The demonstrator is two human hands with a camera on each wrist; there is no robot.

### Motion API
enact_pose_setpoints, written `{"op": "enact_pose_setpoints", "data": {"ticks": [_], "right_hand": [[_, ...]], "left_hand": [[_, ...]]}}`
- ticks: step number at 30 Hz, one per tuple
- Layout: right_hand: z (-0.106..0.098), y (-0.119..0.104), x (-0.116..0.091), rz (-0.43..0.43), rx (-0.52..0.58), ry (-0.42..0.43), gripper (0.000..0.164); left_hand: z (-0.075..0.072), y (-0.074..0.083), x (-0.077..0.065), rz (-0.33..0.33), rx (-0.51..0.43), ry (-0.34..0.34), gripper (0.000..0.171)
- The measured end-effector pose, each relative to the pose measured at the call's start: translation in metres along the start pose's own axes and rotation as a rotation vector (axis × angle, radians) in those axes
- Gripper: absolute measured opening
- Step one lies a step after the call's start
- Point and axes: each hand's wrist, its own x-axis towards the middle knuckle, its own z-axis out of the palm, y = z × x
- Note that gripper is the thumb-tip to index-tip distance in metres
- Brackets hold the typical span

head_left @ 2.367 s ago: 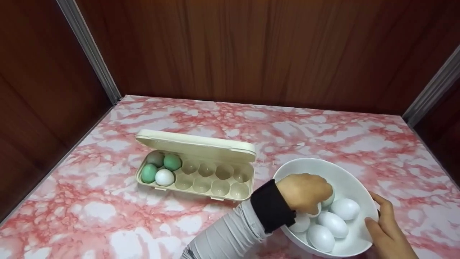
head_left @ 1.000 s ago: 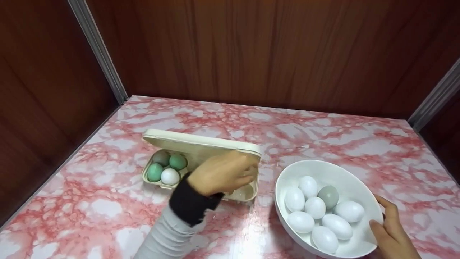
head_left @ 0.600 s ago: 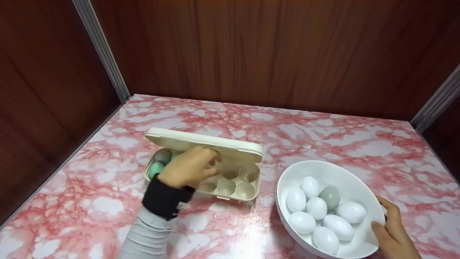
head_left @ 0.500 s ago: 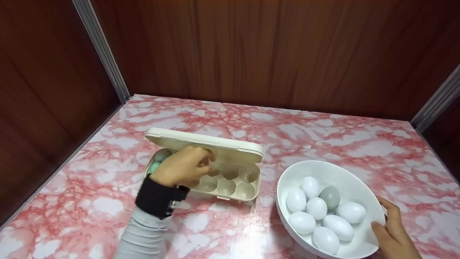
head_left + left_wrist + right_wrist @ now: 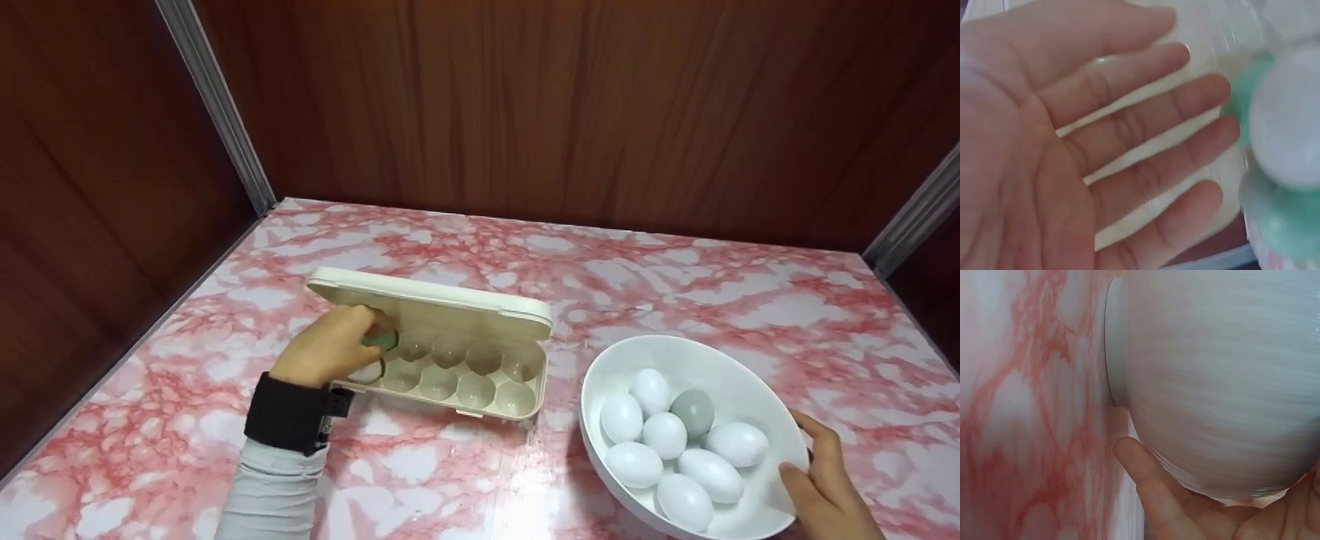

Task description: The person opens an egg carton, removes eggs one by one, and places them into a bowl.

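Observation:
My left hand (image 5: pixel 326 349) is over the left end of an egg carton (image 5: pixel 427 289), whose cream lid stands raised. Its fingers are loosely extended, and the left wrist view shows a bare palm. A green egg (image 5: pixel 381 340) and a white egg (image 5: pixel 367 373) peek out beside the fingers; the left wrist view also shows a grey egg (image 5: pixel 1255 188) and a second green egg (image 5: pixel 1297 225). With thumb inside and fingers outside, my right hand (image 5: pixel 829 480) grips the right side of a white bowl (image 5: pixel 652 352) holding several white eggs (image 5: pixel 634 465) and one grey-green egg (image 5: pixel 692 412).
The carton's remaining cups (image 5: pixel 476 390), to the right of the left hand, hold no eggs. A red-and-white marbled tabletop (image 5: pixel 465 480) lies under everything. Dark wood panels (image 5: pixel 525 112) with metal corner posts (image 5: pixel 221 105) enclose the back and sides.
My left hand has left the bowl and swept left across the carton to the eggs at its left end. The right hand keeps its grip on the bowl; the eggs there stay put.

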Motion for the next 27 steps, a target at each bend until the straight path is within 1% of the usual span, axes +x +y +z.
{"op": "enact_pose_setpoints", "data": {"ticks": [2,3,5,7,9,12,15,17,20,22,24,26,27], "right_hand": [[0.0,0.0,0.0,-0.007,-0.006,0.003,0.051],[0.001,0.0,0.0,-0.003,-0.004,0.003,0.05],[0.001,-0.001,-0.001,0.01,-0.023,0.003,0.05],[0.002,-0.003,-0.002,0.027,-0.041,-0.005,0.049],[0.002,-0.005,-0.002,0.044,-0.036,-0.017,0.048],[0.002,-0.008,-0.002,0.052,-0.057,-0.031,0.048],[0.002,-0.01,-0.003,0.063,-0.027,-0.03,0.048],[0.003,-0.011,-0.003,0.07,0.018,-0.03,0.048],[0.003,-0.011,-0.004,0.072,0.041,-0.03,0.048],[0.003,-0.011,-0.003,0.07,0.041,-0.025,0.048],[0.004,-0.011,-0.003,0.071,0.047,-0.021,0.047],[0.003,-0.01,-0.003,0.084,0.087,-0.027,0.047],[0.003,-0.01,-0.004,0.081,0.071,-0.03,0.047]], "left_hand": [[-0.002,-0.002,-0.002,-0.056,0.008,-0.001,0.008],[-0.002,-0.003,-0.002,-0.078,0.02,-0.003,0.008],[-0.002,-0.003,-0.003,-0.11,0.029,-0.01,0.018],[-0.001,-0.003,-0.003,-0.124,0.04,-0.011,0.021],[0.001,-0.003,-0.003,-0.124,0.046,-0.006,0.021],[0.004,0.0,-0.002,-0.124,0.056,-0.001,0.022],[0.006,0.003,-0.001,-0.11,0.069,0.007,0.026],[0.007,0.006,-0.002,-0.092,0.1,0.014,0.027],[0.008,0.01,-0.002,-0.049,0.158,0.028,0.026],[0.009,0.012,-0.002,-0.036,0.194,0.036,0.025],[0.01,0.013,-0.002,-0.024,0.214,0.046,0.025],[0.011,0.013,-0.002,-0.019,0.224,0.055,0.024],[0.012,0.013,-0.003,-0.015,0.229,0.06,0.023]]}}
